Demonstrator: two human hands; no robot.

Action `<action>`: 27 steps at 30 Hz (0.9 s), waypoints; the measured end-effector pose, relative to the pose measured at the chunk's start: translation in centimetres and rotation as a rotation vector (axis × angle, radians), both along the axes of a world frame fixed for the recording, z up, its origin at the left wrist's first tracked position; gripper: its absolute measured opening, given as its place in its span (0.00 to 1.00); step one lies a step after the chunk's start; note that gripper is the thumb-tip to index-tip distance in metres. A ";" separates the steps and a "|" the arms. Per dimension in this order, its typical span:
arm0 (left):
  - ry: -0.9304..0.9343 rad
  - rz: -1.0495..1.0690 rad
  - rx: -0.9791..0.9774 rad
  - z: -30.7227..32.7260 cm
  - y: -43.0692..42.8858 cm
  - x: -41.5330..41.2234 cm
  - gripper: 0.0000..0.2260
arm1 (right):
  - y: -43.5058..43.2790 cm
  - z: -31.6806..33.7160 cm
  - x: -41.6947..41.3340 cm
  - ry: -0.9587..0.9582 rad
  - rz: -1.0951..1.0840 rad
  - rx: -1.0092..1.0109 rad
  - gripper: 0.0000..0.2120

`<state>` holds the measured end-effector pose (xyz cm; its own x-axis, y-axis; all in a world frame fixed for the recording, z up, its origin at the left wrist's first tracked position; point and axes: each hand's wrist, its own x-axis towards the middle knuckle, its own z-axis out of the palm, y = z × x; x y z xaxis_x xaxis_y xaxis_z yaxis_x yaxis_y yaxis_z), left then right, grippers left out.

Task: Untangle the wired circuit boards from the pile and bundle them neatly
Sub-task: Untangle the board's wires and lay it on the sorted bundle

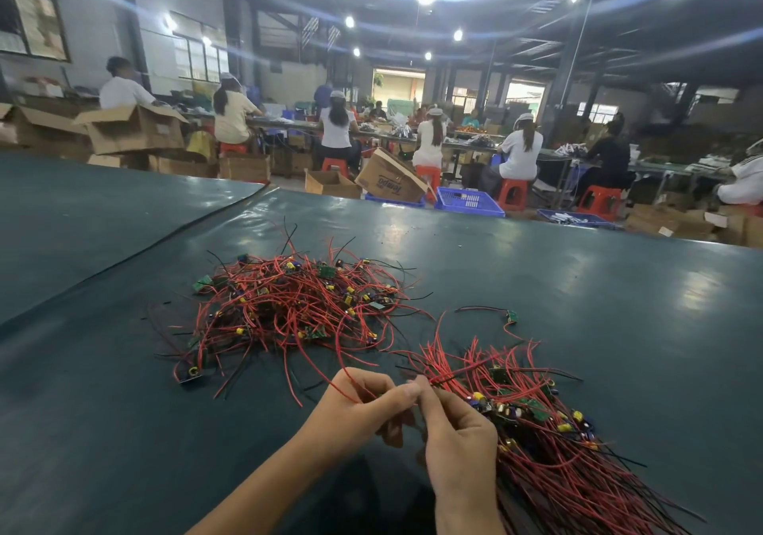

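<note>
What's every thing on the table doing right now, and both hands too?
Pile of wired circuit boards: tangled, lying loose.
Bundle of wired boards: gathered, wires roughly lined up, beside the right hand.
Single wired board: lying alone, apart from both.
Left hand: pinching a red wire.
Right hand: pinching wires at the bundle's end.

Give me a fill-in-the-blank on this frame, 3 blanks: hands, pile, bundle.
1. The left hand pinches a ____ wire.
2. The right hand grips wires of the sorted bundle, which lies to the ____ of the tangled pile.
3. Most wires are red; the few others are ____.
Missing words: red; right; black.
</note>
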<state>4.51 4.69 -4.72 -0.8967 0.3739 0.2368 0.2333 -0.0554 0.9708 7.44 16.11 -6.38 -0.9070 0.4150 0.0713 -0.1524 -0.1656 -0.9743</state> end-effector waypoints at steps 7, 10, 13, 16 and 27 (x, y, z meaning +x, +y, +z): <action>0.001 -0.089 0.014 0.9 -0.3 0.2 0.13 | 2.3 1.0 -0.5 -0.049 -0.165 -0.209 0.08; 0.012 -0.111 0.016 1.1 -0.8 0.2 0.13 | 3.7 1.3 -0.6 -0.043 -0.229 -0.279 0.07; -0.005 -0.118 0.014 0.8 -0.8 0.1 0.14 | 4.3 1.4 -0.6 0.007 -0.268 -0.325 0.06; -0.085 -0.107 0.032 0.5 -0.7 -0.1 0.15 | 4.4 1.6 -0.7 0.054 -0.297 -0.319 0.07; -0.475 0.065 0.352 0.1 -0.2 -1.2 0.17 | 3.4 1.1 -0.3 0.323 -0.207 -0.105 0.05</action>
<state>3.26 4.45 -4.58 -0.9532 0.2868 -0.0960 -0.2084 -0.3926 0.8958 7.11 19.48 -5.32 -0.7412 0.6069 0.2869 -0.4892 -0.1958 -0.8499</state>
